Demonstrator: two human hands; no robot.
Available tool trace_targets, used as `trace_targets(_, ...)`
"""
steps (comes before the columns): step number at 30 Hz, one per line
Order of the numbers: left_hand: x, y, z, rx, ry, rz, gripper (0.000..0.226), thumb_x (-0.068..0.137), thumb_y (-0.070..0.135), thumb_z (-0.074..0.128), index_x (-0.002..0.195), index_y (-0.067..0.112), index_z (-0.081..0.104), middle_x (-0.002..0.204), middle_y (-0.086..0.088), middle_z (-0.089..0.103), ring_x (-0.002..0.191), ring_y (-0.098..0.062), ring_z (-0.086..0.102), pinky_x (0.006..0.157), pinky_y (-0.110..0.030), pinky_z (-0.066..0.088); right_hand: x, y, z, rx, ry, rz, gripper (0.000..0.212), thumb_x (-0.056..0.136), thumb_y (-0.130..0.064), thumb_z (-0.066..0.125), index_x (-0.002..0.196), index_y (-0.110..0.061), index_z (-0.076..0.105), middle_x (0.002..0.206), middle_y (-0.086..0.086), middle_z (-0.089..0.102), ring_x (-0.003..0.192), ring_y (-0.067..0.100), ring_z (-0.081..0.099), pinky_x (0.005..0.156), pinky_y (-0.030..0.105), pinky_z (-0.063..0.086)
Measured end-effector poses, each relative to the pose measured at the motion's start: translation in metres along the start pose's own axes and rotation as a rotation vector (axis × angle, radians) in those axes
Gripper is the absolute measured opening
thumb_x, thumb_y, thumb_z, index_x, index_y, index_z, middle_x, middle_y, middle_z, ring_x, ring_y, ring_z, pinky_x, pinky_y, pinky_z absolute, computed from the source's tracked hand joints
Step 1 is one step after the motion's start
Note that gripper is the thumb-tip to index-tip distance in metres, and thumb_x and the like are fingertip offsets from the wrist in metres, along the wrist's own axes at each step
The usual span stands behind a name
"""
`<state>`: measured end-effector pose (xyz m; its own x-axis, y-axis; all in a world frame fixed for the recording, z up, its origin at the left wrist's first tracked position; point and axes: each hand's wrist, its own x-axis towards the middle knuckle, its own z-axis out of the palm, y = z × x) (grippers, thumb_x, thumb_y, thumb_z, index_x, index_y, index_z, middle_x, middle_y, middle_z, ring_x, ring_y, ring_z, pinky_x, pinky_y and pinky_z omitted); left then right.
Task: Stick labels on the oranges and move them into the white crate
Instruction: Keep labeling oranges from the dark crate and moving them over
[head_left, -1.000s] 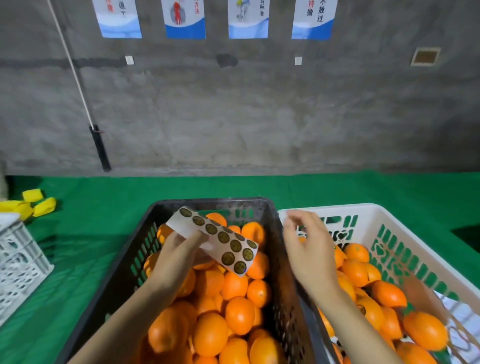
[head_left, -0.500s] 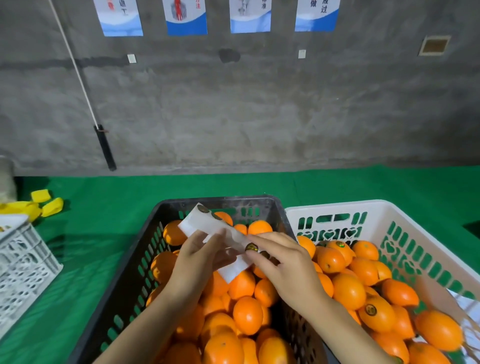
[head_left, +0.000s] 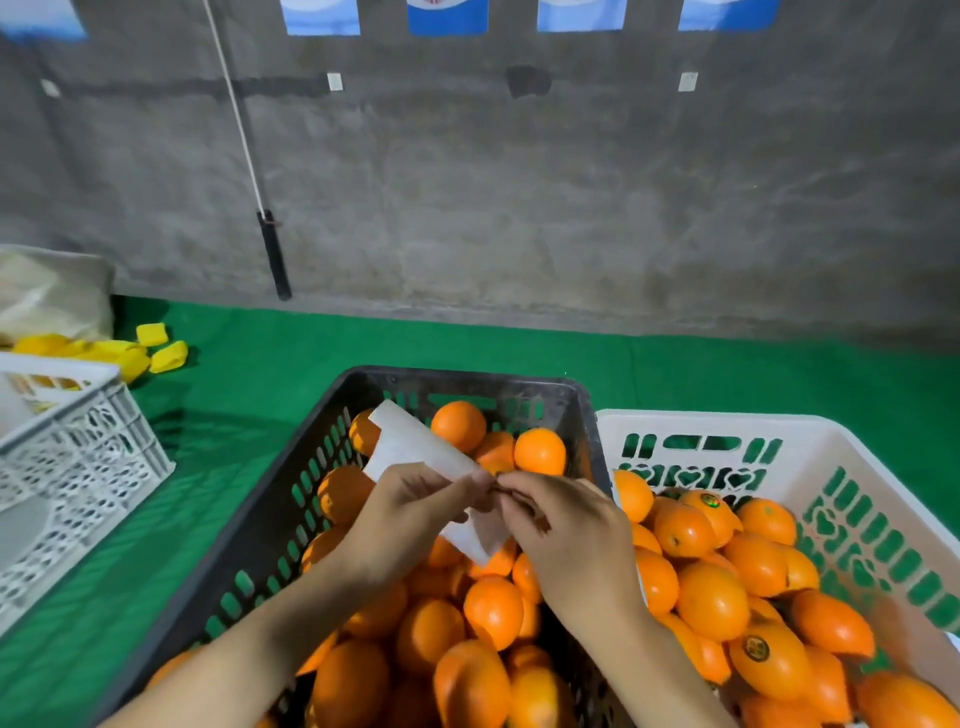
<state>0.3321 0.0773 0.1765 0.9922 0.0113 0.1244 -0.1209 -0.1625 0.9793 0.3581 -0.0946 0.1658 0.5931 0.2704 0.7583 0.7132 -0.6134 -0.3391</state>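
The label sheet (head_left: 415, 454), a white strip showing its blank back, sits in the centre of the frame above the black crate (head_left: 467, 378). It slants from upper left to lower right. The left hand (head_left: 410, 514) grasps it in the middle, fingers curled round it. The right hand (head_left: 566, 540) meets it from the right, thumb and forefinger pinched on the sheet beside the left thumb; whether a label is between them cannot be told. Below the hands, unlabelled oranges (head_left: 493, 610) fill the black crate. Touching it on the right, the white crate (head_left: 727, 423) holds more oranges, and two of these show a round sticker (head_left: 756, 647). Both crates stand on a green cloth (head_left: 727, 374). At the left edge is a pale lattice crate (head_left: 78, 457), with yellow pieces (head_left: 150, 353) behind it.
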Motion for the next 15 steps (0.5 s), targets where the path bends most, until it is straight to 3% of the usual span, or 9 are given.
trace_targets(2, 0.0001, 0.0018, 0.0007, 0.058, -0.002, 0.027, 0.031, 0.091, 0.039, 0.060, 0.090, 0.017, 0.082, 0.082, 0.007, 0.078, 0.081, -0.004, 0.072, 0.075, -0.018, 0.054, 0.0011, -0.0023, -0.0010, 0.016, -0.050, 0.070, 0.023, 0.092, -0.032, 0.054, 0.093, -0.024, 0.076, 0.078, -0.012, 0.073, 0.076, 0.008, 0.056, 0.057, 0.011, 0.035)
trace_targets(4, 0.0008, 0.0021, 0.0000, 0.079, -0.001, 0.030, 0.035, 0.089, 0.043, 0.060, 0.092, 0.017, 0.082, 0.086, 0.004, 0.079, 0.084, -0.007, 0.073, 0.074, -0.019, 0.055, -0.0001, -0.0022, -0.0001, 0.043, -0.078, 0.103, 0.016, 0.090, -0.026, 0.061, 0.093, -0.023, 0.076, 0.078, -0.009, 0.073, 0.070, 0.010, 0.060, 0.056, 0.018, 0.041)
trace_targets(5, -0.0005, 0.0016, -0.0007, 0.084, -0.007, 0.041, 0.036, 0.088, 0.046, 0.060, 0.093, 0.018, 0.082, 0.083, 0.000, 0.079, 0.077, -0.008, 0.072, 0.066, -0.019, 0.054, -0.0016, -0.0012, 0.0003, 0.062, -0.073, 0.109, 0.013, 0.088, -0.024, 0.063, 0.092, -0.022, 0.076, 0.077, -0.008, 0.073, 0.071, 0.011, 0.060, 0.055, 0.019, 0.042)
trace_targets(7, -0.0040, 0.0002, -0.0034, 0.121, -0.028, 0.065, 0.033, 0.091, 0.049, 0.060, 0.091, 0.024, 0.083, 0.055, -0.006, 0.064, 0.042, -0.011, 0.047, 0.042, -0.021, 0.037, -0.0034, -0.0002, 0.0003, 0.097, -0.064, 0.127, 0.012, 0.087, -0.023, 0.066, 0.095, -0.020, 0.076, 0.079, -0.007, 0.073, 0.077, 0.013, 0.060, 0.056, 0.020, 0.045)
trace_targets(8, -0.0056, -0.0007, -0.0053, 0.138, -0.033, 0.079, 0.033, 0.093, 0.048, 0.060, 0.090, 0.025, 0.083, 0.044, -0.002, 0.049, 0.037, -0.012, 0.030, 0.039, -0.021, 0.025, -0.0038, -0.0008, 0.0000, 0.088, -0.063, 0.135, 0.016, 0.086, -0.024, 0.068, 0.099, -0.021, 0.076, 0.083, -0.007, 0.074, 0.079, 0.013, 0.061, 0.058, 0.024, 0.050)
trace_targets(10, -0.0061, -0.0012, -0.0070, 0.141, -0.016, 0.093, 0.042, 0.094, 0.050, 0.059, 0.084, 0.015, 0.081, 0.040, 0.006, 0.030, 0.037, -0.013, 0.016, 0.040, -0.021, 0.017, -0.0030, -0.0012, 0.0000, -0.011, -0.019, 0.083, 0.021, 0.084, -0.025, 0.069, 0.103, -0.021, 0.077, 0.086, -0.007, 0.076, 0.085, 0.011, 0.059, 0.064, 0.026, 0.054)
trace_targets(12, -0.0050, 0.0002, -0.0059, 0.148, 0.008, 0.095, 0.056, 0.091, 0.054, 0.060, 0.076, 0.002, 0.076, 0.040, 0.007, 0.025, 0.037, -0.012, 0.015, 0.040, -0.022, 0.015, -0.0021, 0.0003, 0.0010, -0.073, 0.052, 0.012, 0.019, 0.084, -0.025, 0.069, 0.099, -0.019, 0.079, 0.088, -0.006, 0.077, 0.092, 0.011, 0.054, 0.069, 0.021, 0.049)
trace_targets(15, -0.0066, 0.0008, -0.0046, 0.188, 0.004, 0.148, 0.040, 0.096, 0.044, 0.060, 0.076, 0.016, 0.079, 0.036, 0.012, 0.030, 0.034, -0.006, 0.019, 0.039, -0.017, 0.017, -0.0034, 0.0004, 0.0015, -0.097, 0.095, -0.040, 0.023, 0.089, -0.028, 0.062, 0.096, -0.015, 0.079, 0.087, -0.003, 0.077, 0.090, 0.012, 0.057, 0.074, 0.021, 0.043)
